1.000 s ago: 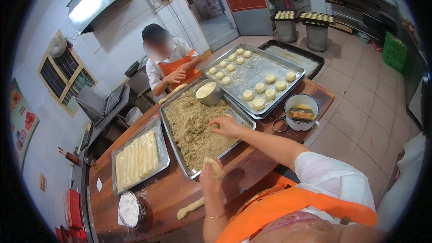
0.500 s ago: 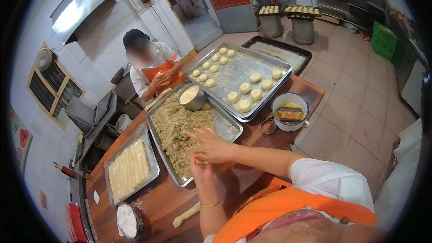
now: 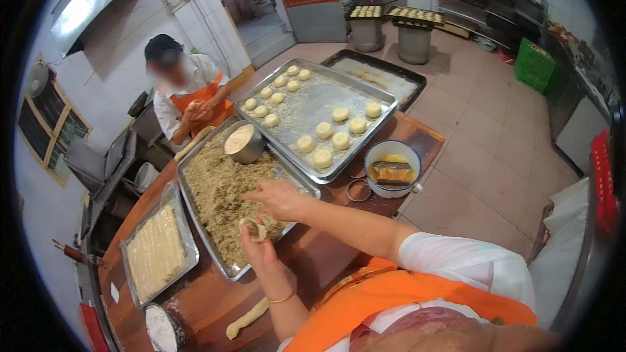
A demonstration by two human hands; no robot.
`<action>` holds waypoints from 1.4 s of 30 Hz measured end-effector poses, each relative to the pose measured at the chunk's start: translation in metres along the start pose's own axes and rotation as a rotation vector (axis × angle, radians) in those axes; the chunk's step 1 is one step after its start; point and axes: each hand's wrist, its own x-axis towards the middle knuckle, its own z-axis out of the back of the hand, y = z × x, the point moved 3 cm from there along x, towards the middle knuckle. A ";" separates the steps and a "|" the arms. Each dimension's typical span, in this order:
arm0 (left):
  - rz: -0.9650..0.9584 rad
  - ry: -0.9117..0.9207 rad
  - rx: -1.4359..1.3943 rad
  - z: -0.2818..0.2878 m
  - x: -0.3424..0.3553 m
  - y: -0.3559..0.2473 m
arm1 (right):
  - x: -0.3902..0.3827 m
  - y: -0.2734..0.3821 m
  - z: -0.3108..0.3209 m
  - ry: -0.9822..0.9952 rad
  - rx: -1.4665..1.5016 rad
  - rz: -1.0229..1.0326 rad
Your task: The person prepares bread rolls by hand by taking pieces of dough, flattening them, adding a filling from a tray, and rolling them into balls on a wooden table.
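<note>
My left hand (image 3: 259, 251), with a thin bracelet at its wrist, holds a small dough wrapper (image 3: 259, 229) cupped in its fingers, with some filling showing inside. Over the heap of crumbly brown-green filling (image 3: 222, 179) reaches my right hand (image 3: 279, 199), its fingers stretched out and touching or just above the crumbs. That heap fills most of a metal tray (image 3: 309, 186). A metal pot of pale crumbs (image 3: 242, 145) stands in the same tray. On the wood near my left forearm lies a strip of dough (image 3: 248, 318).
Round buns (image 3: 324, 158) sit on a large floured tray (image 3: 313, 104). An enamel pot (image 3: 393, 169) with a brush and yellow liquid stands beside a ring cutter (image 3: 358, 190). Dough strips (image 3: 156, 244) and a flour bowl (image 3: 163, 329) lie left. Across the table, a co-worker (image 3: 189, 94) handles dough.
My right hand has drawn away from my left and now reaches to the filling. The left hand has turned up, showing the filled dough wrapper. The whole view has shifted slightly.
</note>
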 end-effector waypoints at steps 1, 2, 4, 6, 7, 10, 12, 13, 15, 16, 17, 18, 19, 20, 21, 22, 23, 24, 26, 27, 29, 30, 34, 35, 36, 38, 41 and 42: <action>0.027 0.023 0.002 0.001 0.002 0.003 | -0.014 0.010 0.003 -0.255 -0.181 0.128; 0.029 0.016 0.045 -0.002 -0.002 0.002 | -0.020 0.015 0.004 -0.376 -0.145 0.204; 0.035 0.008 0.121 -0.009 -0.010 0.007 | -0.023 0.016 0.003 -0.397 0.021 0.279; 0.027 0.000 0.177 -0.007 -0.022 0.010 | -0.029 0.022 -0.010 -0.174 0.325 0.281; 0.026 0.004 0.203 -0.002 -0.020 0.012 | -0.033 0.028 -0.013 -0.173 0.335 0.296; 0.198 0.071 0.219 -0.025 -0.026 0.014 | -0.030 0.019 -0.033 -0.268 0.380 0.368; 0.070 0.116 0.180 -0.032 -0.035 0.012 | -0.035 0.021 -0.045 -0.397 0.185 0.454; 0.045 0.110 0.163 -0.033 -0.036 0.007 | -0.034 0.030 -0.037 -0.362 0.338 0.285; -0.090 0.188 0.205 -0.014 -0.033 -0.008 | -0.032 0.048 -0.046 -0.263 0.443 0.202; -0.134 0.181 0.205 -0.010 -0.036 -0.016 | -0.030 0.058 -0.048 -0.207 0.484 0.144; -0.153 0.155 0.197 -0.010 -0.042 -0.023 | -0.028 0.064 -0.059 -0.201 0.460 0.182; -0.170 0.138 0.174 -0.016 -0.055 -0.023 | -0.033 0.069 -0.055 -0.197 0.420 0.224; -0.223 0.120 0.188 -0.010 -0.057 -0.023 | -0.037 0.076 -0.051 -0.199 0.375 0.264; -0.235 0.104 0.235 -0.005 -0.056 -0.030 | -0.035 0.084 -0.056 -0.231 0.336 0.311; -0.240 0.093 0.282 -0.001 -0.055 -0.036 | -0.035 0.091 -0.061 -0.266 0.293 0.354; -0.241 0.085 0.327 0.002 -0.053 -0.039 | -0.035 0.097 -0.064 -0.303 0.246 0.392; -0.225 0.112 0.319 -0.004 -0.053 -0.045 | -0.031 0.098 -0.061 -0.309 0.236 0.406; -0.205 0.142 0.312 -0.009 -0.054 -0.049 | -0.027 0.099 -0.056 -0.316 0.223 0.416; -0.138 0.259 0.272 -0.030 -0.062 -0.069 | -0.016 0.097 -0.041 -0.299 0.360 0.312; -0.088 0.334 0.232 -0.047 -0.076 -0.089 | -0.011 0.094 -0.031 -0.260 0.509 0.197; -0.144 0.380 0.171 -0.053 -0.071 -0.096 | -0.004 0.103 -0.020 -0.146 0.810 0.023; -0.154 0.351 0.130 -0.048 -0.054 -0.086 | -0.006 0.109 -0.024 -0.184 0.620 0.098; -0.047 0.177 -0.158 -0.030 -0.023 -0.070 | -0.010 0.124 -0.034 -0.295 0.075 0.245; 0.004 0.118 -0.271 -0.031 -0.021 -0.064 | -0.007 0.110 -0.029 -0.393 -0.128 0.291; 0.051 0.052 -0.379 -0.026 -0.019 -0.058 | -0.005 0.103 -0.025 -0.485 -0.322 0.336; 0.087 -0.003 -0.355 -0.014 -0.012 -0.053 | -0.002 0.096 -0.018 -0.473 -0.160 0.254; 0.126 -0.022 -0.348 -0.003 -0.008 -0.046 | -0.009 0.098 -0.024 -0.207 0.485 0.178; 0.126 0.026 -0.343 -0.002 -0.008 -0.044 | -0.012 0.097 -0.032 -0.195 0.458 0.239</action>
